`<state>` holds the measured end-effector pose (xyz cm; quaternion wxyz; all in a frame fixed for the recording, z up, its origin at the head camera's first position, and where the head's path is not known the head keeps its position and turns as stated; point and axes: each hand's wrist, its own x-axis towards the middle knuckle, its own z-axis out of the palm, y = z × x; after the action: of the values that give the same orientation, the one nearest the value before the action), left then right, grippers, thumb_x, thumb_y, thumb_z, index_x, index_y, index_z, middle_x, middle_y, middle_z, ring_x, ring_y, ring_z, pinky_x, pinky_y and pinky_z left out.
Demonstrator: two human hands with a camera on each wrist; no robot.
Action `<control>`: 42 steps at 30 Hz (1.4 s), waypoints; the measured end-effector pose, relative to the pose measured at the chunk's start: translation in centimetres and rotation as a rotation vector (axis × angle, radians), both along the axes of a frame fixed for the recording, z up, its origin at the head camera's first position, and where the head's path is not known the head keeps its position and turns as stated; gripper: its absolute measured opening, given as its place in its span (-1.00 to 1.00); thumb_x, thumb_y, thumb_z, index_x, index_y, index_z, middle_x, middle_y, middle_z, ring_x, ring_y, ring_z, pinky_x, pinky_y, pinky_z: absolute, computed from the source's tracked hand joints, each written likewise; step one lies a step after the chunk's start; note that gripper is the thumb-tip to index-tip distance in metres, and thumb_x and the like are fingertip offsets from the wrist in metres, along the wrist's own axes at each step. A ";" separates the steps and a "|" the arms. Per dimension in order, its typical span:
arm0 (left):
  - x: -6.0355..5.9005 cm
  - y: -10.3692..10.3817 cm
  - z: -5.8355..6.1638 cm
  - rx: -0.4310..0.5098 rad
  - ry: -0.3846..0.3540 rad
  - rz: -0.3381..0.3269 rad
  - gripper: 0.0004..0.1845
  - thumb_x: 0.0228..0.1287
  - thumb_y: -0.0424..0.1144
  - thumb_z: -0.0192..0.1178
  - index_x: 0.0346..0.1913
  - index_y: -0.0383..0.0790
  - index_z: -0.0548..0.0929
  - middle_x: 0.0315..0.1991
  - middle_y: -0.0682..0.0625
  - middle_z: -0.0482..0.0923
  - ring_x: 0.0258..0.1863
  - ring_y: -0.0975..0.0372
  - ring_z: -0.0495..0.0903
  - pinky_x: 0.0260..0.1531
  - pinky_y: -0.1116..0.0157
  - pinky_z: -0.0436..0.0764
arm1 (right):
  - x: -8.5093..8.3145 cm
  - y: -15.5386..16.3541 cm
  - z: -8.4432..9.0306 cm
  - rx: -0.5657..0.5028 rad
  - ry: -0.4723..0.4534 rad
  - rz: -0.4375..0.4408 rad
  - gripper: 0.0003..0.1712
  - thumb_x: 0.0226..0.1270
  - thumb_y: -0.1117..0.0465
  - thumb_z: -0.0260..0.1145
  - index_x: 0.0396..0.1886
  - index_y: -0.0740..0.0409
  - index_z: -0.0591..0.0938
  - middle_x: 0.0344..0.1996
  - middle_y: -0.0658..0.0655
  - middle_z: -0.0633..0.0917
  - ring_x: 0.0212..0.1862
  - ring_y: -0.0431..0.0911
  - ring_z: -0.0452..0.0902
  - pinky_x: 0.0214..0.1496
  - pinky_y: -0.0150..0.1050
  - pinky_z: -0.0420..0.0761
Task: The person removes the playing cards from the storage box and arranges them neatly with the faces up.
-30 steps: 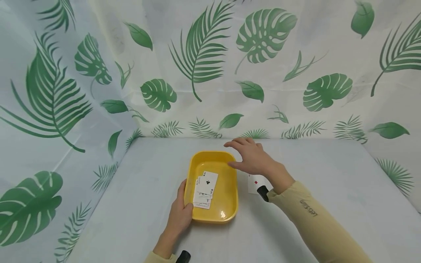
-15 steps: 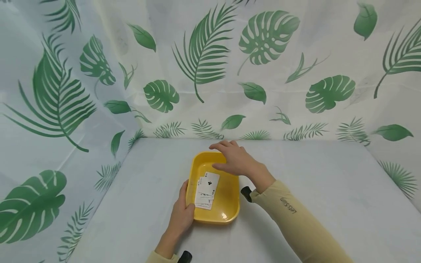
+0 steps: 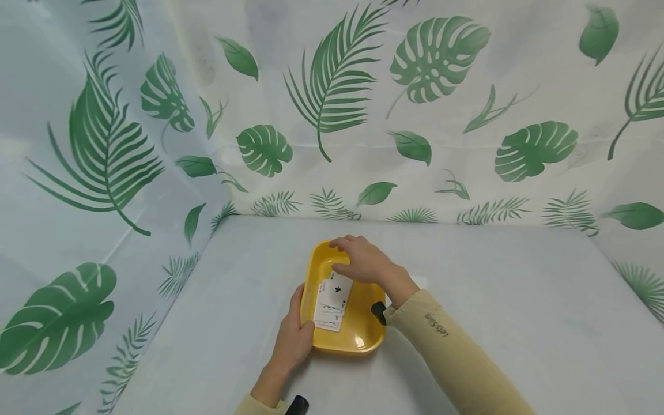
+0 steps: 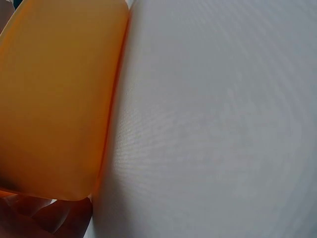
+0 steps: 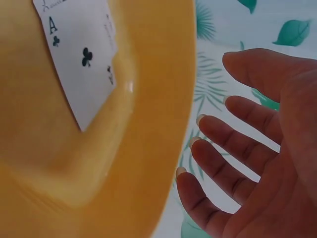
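A yellow tray stands on the white surface in the head view. Several playing cards lie overlapping inside it, an ace of clubs on top. My left hand grips the tray's left side, thumb at the rim; in the left wrist view its fingers press against the tray's outer wall. Above the tray's far right part hovers my right hand, fingers spread and gently bent with nothing between them. The right wrist view shows that right hand apart from the rim, with the ace of clubs beyond it.
A white card lies to the right of the tray, mostly hidden by the right forearm. Leaf-printed cloth rises behind the white surface and along its sides.
My right hand has moved left from beside the tray to above it, then lower. The left hand keeps its grip on the tray. The head view has shifted slightly.
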<state>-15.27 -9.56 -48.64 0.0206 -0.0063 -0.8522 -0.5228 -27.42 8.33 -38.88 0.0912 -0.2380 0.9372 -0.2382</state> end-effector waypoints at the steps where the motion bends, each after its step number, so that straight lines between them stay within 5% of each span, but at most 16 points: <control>1: 0.0 0.0 0.0 0.001 0.002 -0.002 -0.19 0.24 -0.49 -0.06 0.59 -0.18 0.06 0.42 -0.16 0.35 -0.10 0.11 0.47 -0.09 0.08 0.44 | 0.0 -0.1 -0.2 0.003 0.000 0.002 -0.40 0.36 0.05 0.35 0.36 0.08 0.52 0.18 0.18 0.58 0.17 0.09 0.44 0.22 0.05 0.46; 14: -0.4 0.4 0.0 0.006 0.019 -0.023 -0.18 0.21 -0.49 -0.07 0.59 -0.20 0.06 0.42 -0.16 0.36 0.01 0.07 0.47 0.05 -0.01 0.42 | -0.1 -0.9 -2.1 0.083 -0.083 -0.022 -0.32 0.34 -0.01 0.39 0.41 0.05 0.48 0.32 0.18 0.49 0.30 0.09 0.39 0.30 0.04 0.39; 22: -0.5 0.2 0.0 -0.001 0.023 -0.038 -0.18 0.22 -0.49 -0.07 0.59 -0.20 0.06 0.38 -0.17 0.40 -0.09 0.12 0.49 -0.05 0.07 0.46 | 0.0 -1.2 -2.9 0.264 -0.126 -0.040 0.03 0.13 -0.21 0.51 0.50 0.14 0.35 0.45 0.29 0.31 0.44 0.23 0.15 0.41 0.21 0.16; 27: -0.5 0.1 0.0 -0.008 0.020 -0.039 -0.18 0.22 -0.49 -0.07 0.59 -0.19 0.05 0.35 -0.16 0.42 -0.11 0.14 0.49 -0.08 0.10 0.46 | 0.0 -1.3 -3.3 0.334 -0.142 -0.036 0.17 0.00 -0.29 0.55 0.48 0.23 0.33 0.45 0.34 0.26 0.41 0.24 0.14 0.41 0.19 0.18; 36: -0.5 -0.1 0.0 -0.018 0.014 -0.016 -0.20 0.24 -0.50 -0.05 0.58 -0.20 0.07 0.42 -0.15 0.36 -0.06 0.11 0.49 -0.04 0.08 0.47 | 0.4 -1.8 -4.2 0.361 -0.196 -0.074 0.31 -0.18 -0.35 0.61 0.46 0.28 0.33 0.48 0.35 0.22 0.45 0.27 0.11 0.41 0.21 0.16; 42: -0.4 -0.3 -0.1 -0.020 0.008 -0.006 -0.20 0.25 -0.49 -0.05 0.59 -0.16 0.08 0.40 -0.13 0.37 -0.10 0.14 0.49 -0.09 0.13 0.48 | 0.3 -2.3 -5.4 0.369 -0.143 -0.062 0.31 -0.22 -0.36 0.62 0.42 0.31 0.35 0.40 0.35 0.31 0.36 0.24 0.21 0.40 0.19 0.19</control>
<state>-15.67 -9.90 -48.77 0.0222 -0.0112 -0.8572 -0.5143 -27.08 6.05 -44.23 0.1923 -0.1708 0.9629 -0.0813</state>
